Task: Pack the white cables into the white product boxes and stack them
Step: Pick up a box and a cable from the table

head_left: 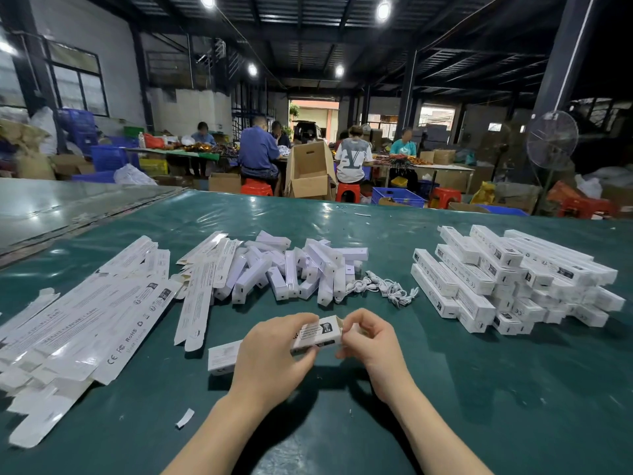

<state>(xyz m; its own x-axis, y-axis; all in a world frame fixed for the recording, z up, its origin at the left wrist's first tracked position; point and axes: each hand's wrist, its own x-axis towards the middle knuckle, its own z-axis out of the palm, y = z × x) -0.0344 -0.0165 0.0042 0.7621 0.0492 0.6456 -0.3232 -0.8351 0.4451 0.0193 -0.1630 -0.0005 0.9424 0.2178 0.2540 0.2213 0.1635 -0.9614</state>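
Head view is looking down on a green tabletop (479, 389), where the left hand (270, 351) is gripping a long white box (318, 332) around its middle, fingers curled over the top and thumb underneath. The right hand (370, 341) is pinching the box's right end at the flap (whether the flap is tucked in cannot be told). The box is lying crosswise in the near middle between the two hands, its left end sticking out past the left hand and its shadow falling on the tabletop below.

Farther off in the middle, a heap of short white boxes (291, 269) is lying loose, and just right of it a tangle of white cables (383, 286) is resting on the tabletop. At the right, a stack of closed boxes (513, 279) is sitting in crossed layers. At the left, flat unfolded cartons (85, 320) are spreading in a long pile toward the near edge. A small paper scrap (185, 418) is lying near the left forearm. Beyond the far edge, people (258, 150) are sitting on red stools (256, 188) near blue crates (397, 196).
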